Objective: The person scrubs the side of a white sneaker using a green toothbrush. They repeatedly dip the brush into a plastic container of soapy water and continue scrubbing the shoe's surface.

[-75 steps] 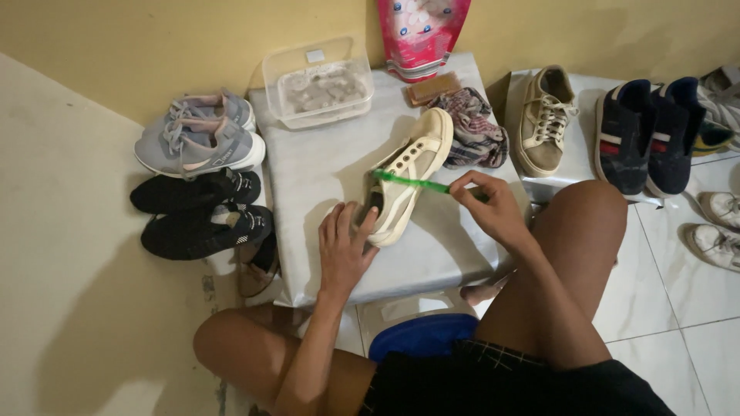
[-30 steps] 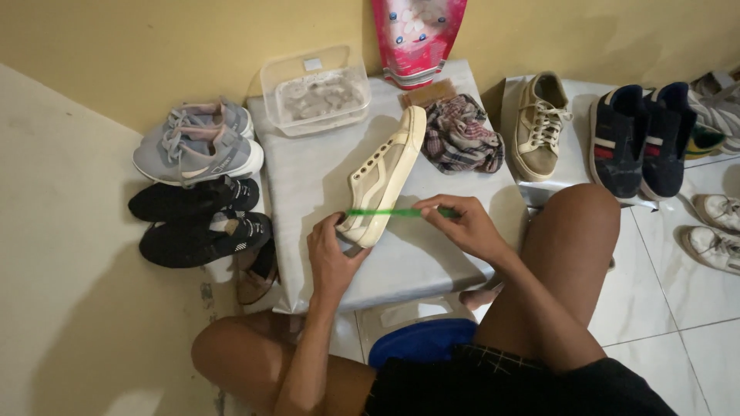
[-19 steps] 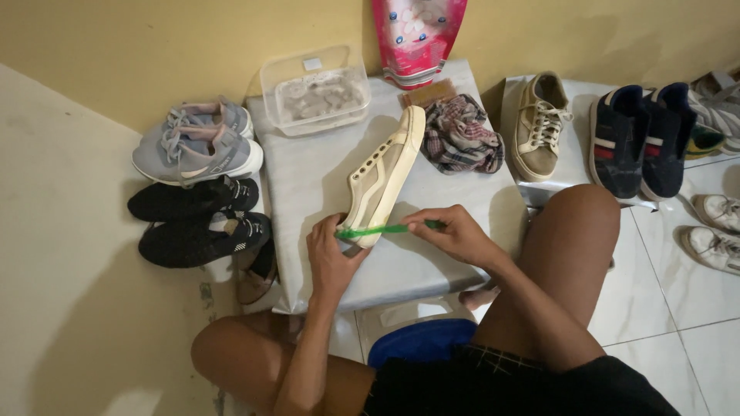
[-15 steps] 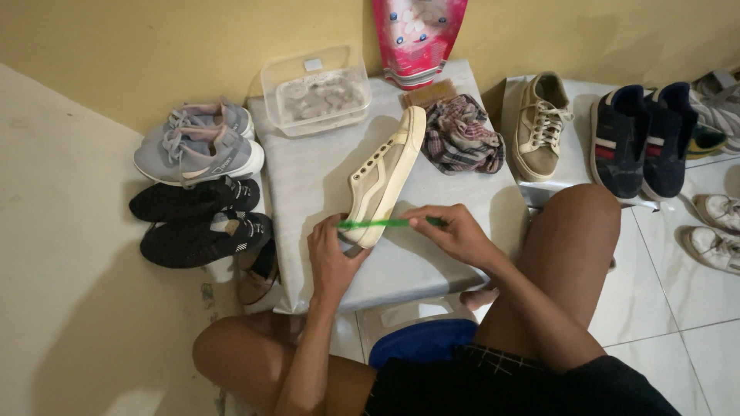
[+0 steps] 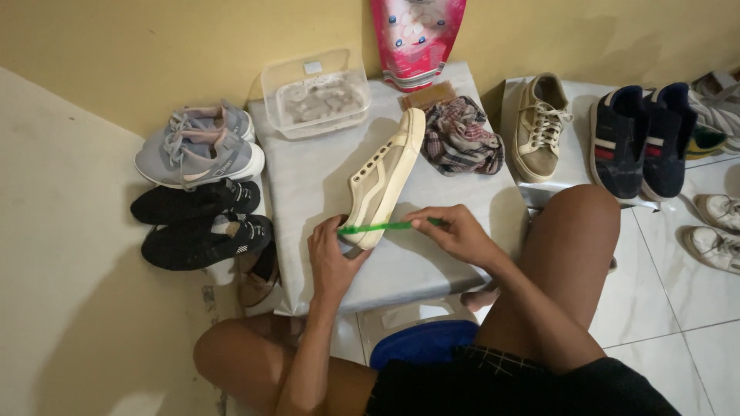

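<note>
Cream sneaker [image 5: 383, 179] lies tipped on its side mid-bench [image 5: 308, 185]. Left hand [image 5: 333, 258] grips its near heel end; right hand [image 5: 455, 233] pinches a green toothbrush [image 5: 378, 227] laid across that heel.

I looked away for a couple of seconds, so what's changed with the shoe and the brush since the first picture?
The cream shoe was turned from tilted up, sole showing, to lying on its side with the sole edge upward. The left hand shifted to grip its heel. The right hand brought the green brush down from mid-shoe to the heel end. The plastic tub, checked cloth and the other shoes stayed put.
</note>
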